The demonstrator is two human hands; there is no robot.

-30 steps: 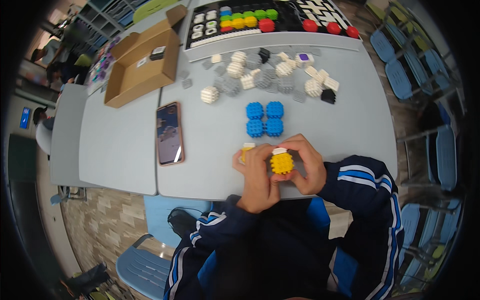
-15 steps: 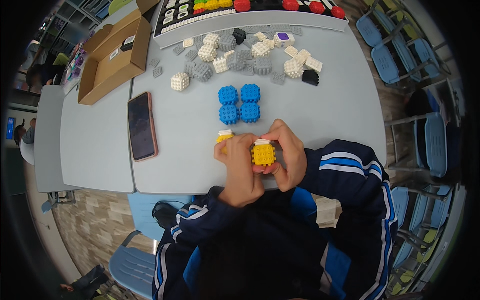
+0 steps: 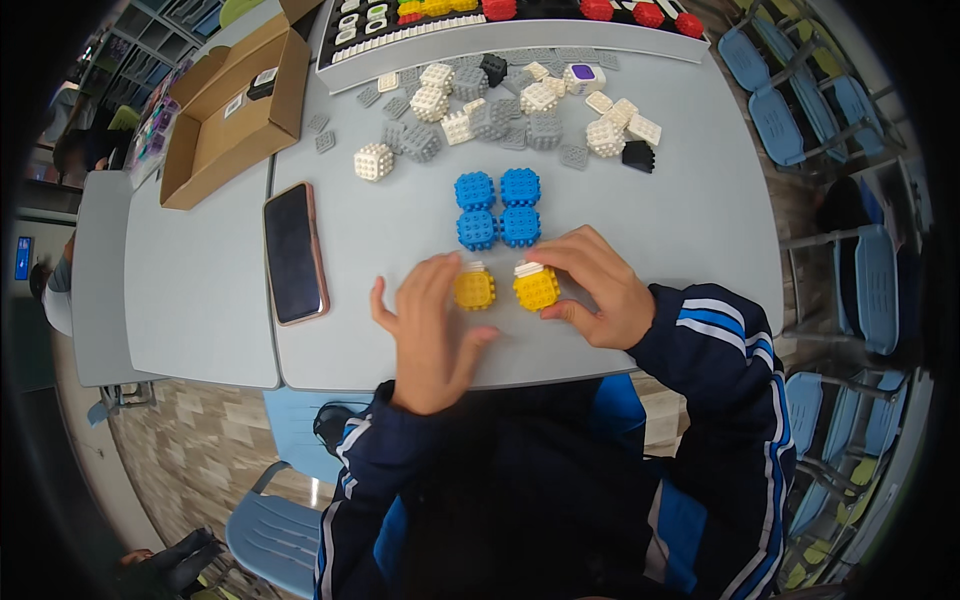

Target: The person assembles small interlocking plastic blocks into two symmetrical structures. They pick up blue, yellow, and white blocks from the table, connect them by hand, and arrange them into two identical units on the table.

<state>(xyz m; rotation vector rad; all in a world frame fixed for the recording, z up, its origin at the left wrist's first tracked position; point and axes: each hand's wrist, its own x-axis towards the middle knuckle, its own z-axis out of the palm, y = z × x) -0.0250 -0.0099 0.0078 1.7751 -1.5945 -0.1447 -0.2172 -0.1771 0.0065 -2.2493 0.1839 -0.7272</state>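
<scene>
Two yellow studded cube blocks stand side by side near the table's front edge, a small gap between them. Each has a white piece on its far side. My right hand pinches the right yellow block between thumb and fingers. Beside the left yellow block, my left hand is open, thumb spread away and fingertips close to the block's left side; whether they touch it I cannot tell. Just beyond sit several blue cube blocks, joined in a square.
White cubes, grey cubes, flat plates and black pieces lie scattered farther back. Behind them stands a sorting tray. A phone lies on the left, near a cardboard box. Blue chairs line the right.
The right yellow block has gone from between both hands to the table beside the other one. My left hand has moved off it, left, and spread open. My right hand still grips it.
</scene>
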